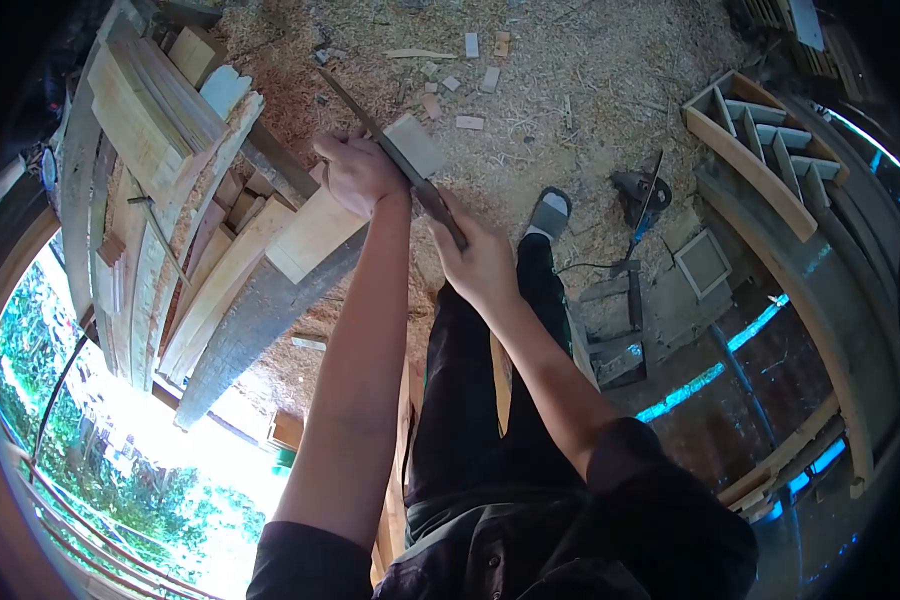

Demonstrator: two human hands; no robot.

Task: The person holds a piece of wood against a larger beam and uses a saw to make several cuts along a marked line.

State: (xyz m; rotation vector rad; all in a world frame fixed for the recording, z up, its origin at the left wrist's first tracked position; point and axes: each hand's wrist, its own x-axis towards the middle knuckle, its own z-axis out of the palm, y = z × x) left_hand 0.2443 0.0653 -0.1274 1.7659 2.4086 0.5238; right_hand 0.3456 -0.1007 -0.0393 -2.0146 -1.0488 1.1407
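Observation:
My right hand [475,255] is closed around the handle of a handsaw [438,210]. Its narrow dark blade points away and to the left, crossing over a pale wooden board [315,235]. My left hand [363,178] presses down on that board just left of the blade, with its fingers curled against the wood. The board's far end sticks out past the blade on the right. Beneath the board lies a thick grey beam [280,310], and part of the board is hidden under my left hand and wrist.
Stacked planks [155,130] crowd the left side. Small wood offcuts [491,80] lie on the shaving-covered floor [590,60]. My sandalled foot [550,212] stands near a power tool [640,200] with a cord. A wooden frame [703,263] and a divided wooden rack [755,145] are at right.

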